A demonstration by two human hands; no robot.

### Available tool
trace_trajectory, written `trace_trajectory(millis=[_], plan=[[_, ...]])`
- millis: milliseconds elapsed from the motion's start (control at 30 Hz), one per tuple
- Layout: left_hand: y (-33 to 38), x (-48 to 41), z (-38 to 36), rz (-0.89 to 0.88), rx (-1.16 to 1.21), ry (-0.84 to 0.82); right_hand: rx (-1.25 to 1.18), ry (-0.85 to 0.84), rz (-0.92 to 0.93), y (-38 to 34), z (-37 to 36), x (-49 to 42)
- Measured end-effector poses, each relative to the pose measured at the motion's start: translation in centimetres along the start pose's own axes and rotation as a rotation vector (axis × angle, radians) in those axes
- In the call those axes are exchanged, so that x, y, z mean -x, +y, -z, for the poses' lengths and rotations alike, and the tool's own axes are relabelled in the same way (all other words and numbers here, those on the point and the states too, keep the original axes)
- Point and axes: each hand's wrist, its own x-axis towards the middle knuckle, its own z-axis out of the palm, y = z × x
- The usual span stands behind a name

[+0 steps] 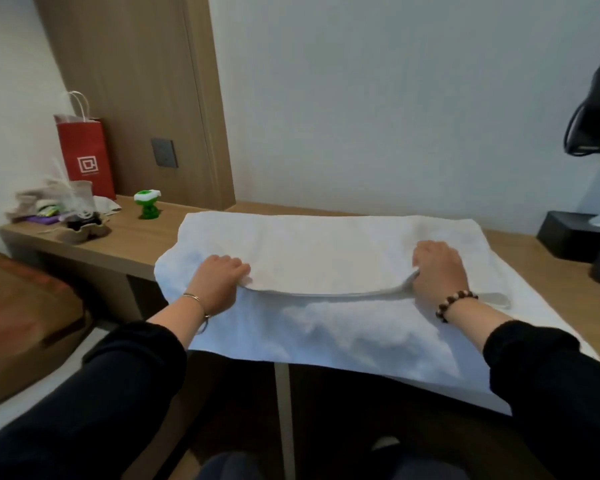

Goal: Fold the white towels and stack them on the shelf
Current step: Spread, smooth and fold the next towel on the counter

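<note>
Your left hand (219,282) and right hand (439,270) each pinch folded white towel (326,258) edge; towel on wooden desk (136,240), white wall (395,98) behind.

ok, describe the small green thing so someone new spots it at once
Follow the wooden desk left from the white towel toward the red bag. Standing alone between them, near the back edge, is the green figure. Unlike the beige clutter nearby, it is glossy green with a white top.
</note>
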Motion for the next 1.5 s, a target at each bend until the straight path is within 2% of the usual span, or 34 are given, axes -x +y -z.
trace_trajectory(millis=[67, 133, 233, 300, 400, 667, 900, 1033, 1133, 1167, 1267, 1333, 1400, 1500], plan=[[2.4, 0.0, -0.8, 0.144, 0.025, -0.145, 0.013, -0.232, -0.099, -0.5, -1.6, 1.0], [5.5, -1.1, -1.4, 0.171, 0.09, -0.179, -0.007, -0.369, -0.157, -1.2, -2.4, 0.9], [8.7, -2.9, -2.9, 0.291, 0.231, -0.263, -0.03, -0.461, -0.167, -1.1, -3.1, -0.1], [8.9, -3.8, -4.2, 0.367, 0.244, -0.294, -0.032, -0.494, -0.149, -0.5, -3.6, -1.2], [7.4, -5.8, -5.8, 0.366, 0.271, -0.313, -0.039, -0.544, -0.125, 0.1, -4.8, -3.3], [2.8, -13.1, -9.6, 0.319, 0.363, -0.423, 0.0, -0.537, -0.174, 0.6, -9.4, -10.2], [0.6, -19.3, -12.8, 0.252, 0.388, -0.427, 0.04, -0.461, -0.271, 1.3, -12.4, -13.3], [0.4, -20.2, -13.0, 0.227, 0.389, -0.334, 0.07, -0.444, -0.306, 1.3, -12.5, -14.0], [0.8, -19.5, -11.8, 0.2, 0.405, -0.233, 0.204, -0.503, -0.361, -0.4, -11.7, -14.1], [0.9, -19.0, -11.4, 0.212, 0.351, -0.244, 0.266, -0.531, -0.374, -1.2, -11.3, -14.1], [-0.1, -16.8, -10.4, 0.272, -0.047, -0.305, 0.395, -0.548, -0.296, -3.7, -10.4, -14.1], [-2.0, -15.0, -9.7, 0.334, -0.203, -0.271, 0.265, -0.501, -0.175, -6.7, -10.3, -14.0], [-4.5, -13.1, -8.8, 0.433, -0.226, -0.251, 0.001, -0.45, -0.051, -11.6, -10.7, -14.0], [-7.6, -9.8, -7.8, 0.739, 0.027, -0.105, -0.19, -0.481, 0.082, -18.4, -11.5, -13.6]])
